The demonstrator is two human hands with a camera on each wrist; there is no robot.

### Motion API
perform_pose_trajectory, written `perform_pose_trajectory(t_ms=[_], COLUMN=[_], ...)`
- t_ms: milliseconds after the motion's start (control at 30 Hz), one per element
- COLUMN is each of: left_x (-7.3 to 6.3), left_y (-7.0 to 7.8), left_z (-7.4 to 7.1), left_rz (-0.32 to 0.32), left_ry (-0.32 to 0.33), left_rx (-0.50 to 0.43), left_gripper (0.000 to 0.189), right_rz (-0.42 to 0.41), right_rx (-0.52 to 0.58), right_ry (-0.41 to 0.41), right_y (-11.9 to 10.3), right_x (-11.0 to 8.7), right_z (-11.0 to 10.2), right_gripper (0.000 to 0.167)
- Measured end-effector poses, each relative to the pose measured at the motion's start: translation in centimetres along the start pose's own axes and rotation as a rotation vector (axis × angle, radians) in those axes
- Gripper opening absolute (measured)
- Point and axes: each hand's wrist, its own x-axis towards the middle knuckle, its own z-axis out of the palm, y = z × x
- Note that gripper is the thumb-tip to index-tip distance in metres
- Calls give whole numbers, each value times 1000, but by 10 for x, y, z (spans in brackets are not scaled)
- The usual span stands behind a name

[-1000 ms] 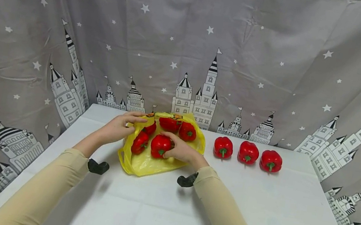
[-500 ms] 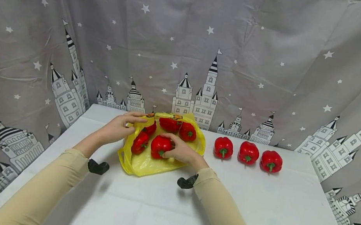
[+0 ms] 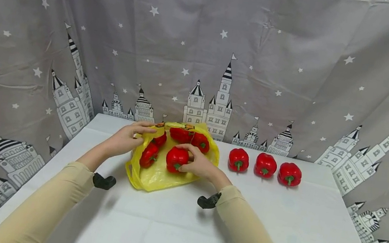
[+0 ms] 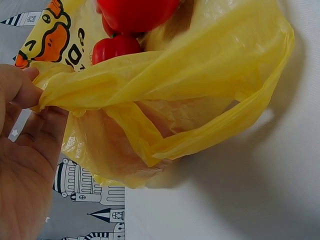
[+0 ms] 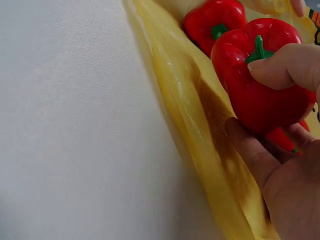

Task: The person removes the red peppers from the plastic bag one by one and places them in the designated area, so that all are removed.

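A yellow plastic bag (image 3: 156, 180) lies on the table with its mouth spread toward me. My left hand (image 3: 127, 138) pinches the bag's edge at its left side; the left wrist view shows thumb and fingers (image 4: 25, 92) on the plastic. In the bag's opening my right hand (image 3: 200, 165) grips a red bell pepper (image 5: 265, 95), thumb beside the green stem and fingers beneath. Several more red peppers sit inside the bag, among them one at the left (image 3: 149, 154) and one at the back right (image 3: 200, 142).
Three red bell peppers stand in a row right of the bag: a near one (image 3: 239, 160), a middle one (image 3: 265, 165) and a far-right one (image 3: 289, 174). The white table (image 3: 277, 228) ends at a grey castle-print curtain (image 3: 286, 47) behind.
My right hand has shifted slightly right, and the gripped pepper has moved with it inside the bag's mouth. The left hand keeps its place on the bag's edge.
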Motion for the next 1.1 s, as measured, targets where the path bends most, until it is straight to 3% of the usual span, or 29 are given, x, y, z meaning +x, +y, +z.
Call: perform_pose_trajectory(t_ms=[167,233,733,1100], left_x=[9,11,11,13], left_y=[-27,-31,-29,-30], left_z=[1,0,-1,-2], left_rz=[9,14,44,49], left_ry=[11,13,15,10], left_rx=[10,16,19,41], left_gripper=[48,49,48,49], right_rz=[2,6,-16,-23], right_rx=[-16,-21,25,26], right_ry=[-17,-22,-34,48], right_y=[-6,-9,-25,-14], right_x=[-11,-16,-49,-81], right_z=[-5,-7,-32,-77], right_gripper=[68,68,68,68])
